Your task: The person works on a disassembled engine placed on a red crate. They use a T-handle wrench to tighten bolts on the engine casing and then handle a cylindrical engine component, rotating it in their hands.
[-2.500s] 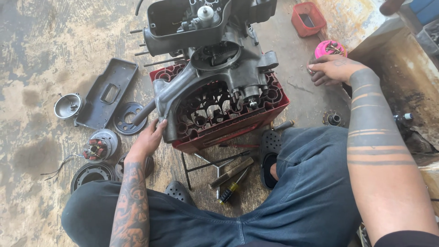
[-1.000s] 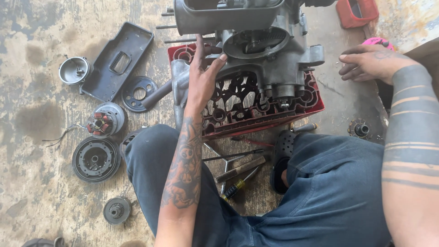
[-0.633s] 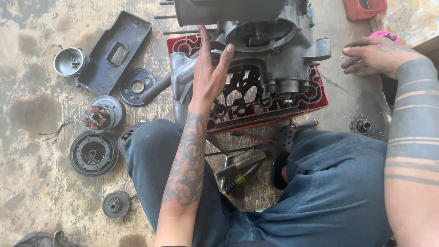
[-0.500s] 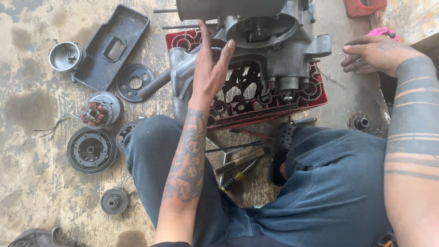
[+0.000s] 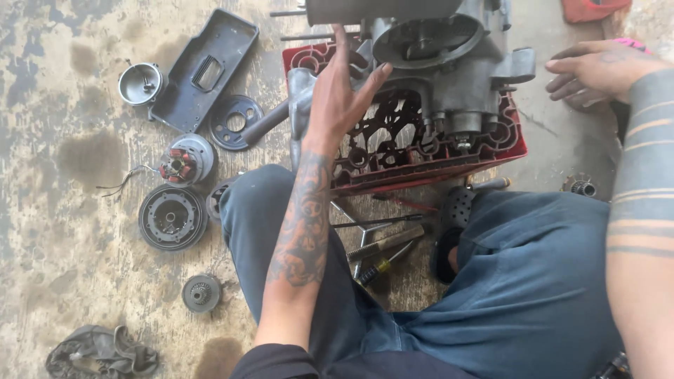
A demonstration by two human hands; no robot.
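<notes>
- Bracing the engine (image 5: 435, 63) on its red crate (image 5: 421, 151), our left hand (image 5: 337, 98) lies flat, fingers spread.
- Our right hand (image 5: 597, 70) rests loosely curled on the floor (image 5: 63, 231), holding nothing.

View: head camera looked steeply down (from a seated person)
Range: close above the engine case (image 5: 435, 63), floor (image 5: 63, 231) around

A repair workshop: oil-stained concrete floor (image 5: 63, 231), engine parts, screwdrivers (image 5: 382, 245).
</notes>
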